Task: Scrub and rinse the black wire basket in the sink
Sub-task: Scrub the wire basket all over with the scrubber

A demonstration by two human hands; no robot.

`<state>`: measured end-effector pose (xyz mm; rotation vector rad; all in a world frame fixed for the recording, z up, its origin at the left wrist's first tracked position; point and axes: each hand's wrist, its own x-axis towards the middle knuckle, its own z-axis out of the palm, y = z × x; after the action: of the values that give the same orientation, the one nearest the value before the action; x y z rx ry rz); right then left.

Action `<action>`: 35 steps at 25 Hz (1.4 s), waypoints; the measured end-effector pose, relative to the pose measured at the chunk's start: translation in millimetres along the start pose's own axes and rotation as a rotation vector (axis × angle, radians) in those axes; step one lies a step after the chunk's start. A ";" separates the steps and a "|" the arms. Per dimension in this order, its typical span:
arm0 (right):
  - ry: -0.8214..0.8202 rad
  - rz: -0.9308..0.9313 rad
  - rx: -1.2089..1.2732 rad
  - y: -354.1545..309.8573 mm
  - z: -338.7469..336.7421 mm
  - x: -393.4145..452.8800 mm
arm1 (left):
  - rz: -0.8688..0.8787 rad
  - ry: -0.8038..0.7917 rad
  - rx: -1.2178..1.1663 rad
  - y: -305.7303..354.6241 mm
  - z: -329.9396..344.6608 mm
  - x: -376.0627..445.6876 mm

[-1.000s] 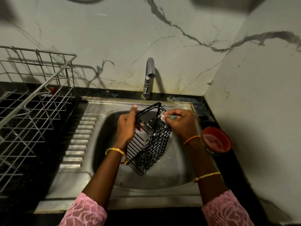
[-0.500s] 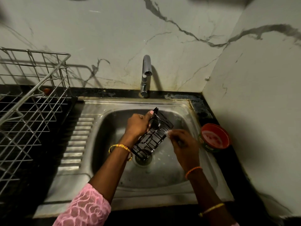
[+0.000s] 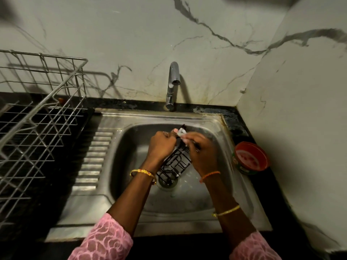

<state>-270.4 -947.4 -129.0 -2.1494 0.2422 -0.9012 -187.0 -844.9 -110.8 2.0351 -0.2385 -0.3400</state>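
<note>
Both hands, left hand (image 3: 161, 147) and right hand (image 3: 201, 153), fingers curled round black wire basket (image 3: 175, 164); no legible writing.

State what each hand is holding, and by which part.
The left hand grips the black wire basket at its upper rim, over the sink. The right hand pinches a small pale scrubber against that same upper end.

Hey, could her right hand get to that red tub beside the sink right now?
Probably yes. The red tub sits open on the counter just right of the sink, nothing between it and the right hand, though that hand is busy scrubbing the black wire basket.
</note>
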 end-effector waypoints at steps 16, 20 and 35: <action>0.035 -0.014 -0.044 2.2 -21.4 -32.7 | 0.085 0.018 0.057 -3.6 -4.8 -5.0; 0.198 0.175 0.108 10.9 -28.6 -39.6 | 0.120 -0.003 0.071 -5.2 -10.5 -2.0; -0.061 0.032 0.046 -1.4 1.5 41.9 | 0.067 0.065 0.073 -7.6 -8.0 -13.4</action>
<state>-238.9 -963.8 -106.7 -2.1214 0.2222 -0.8143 -196.6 -830.5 -112.2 2.1009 -0.2815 -0.2256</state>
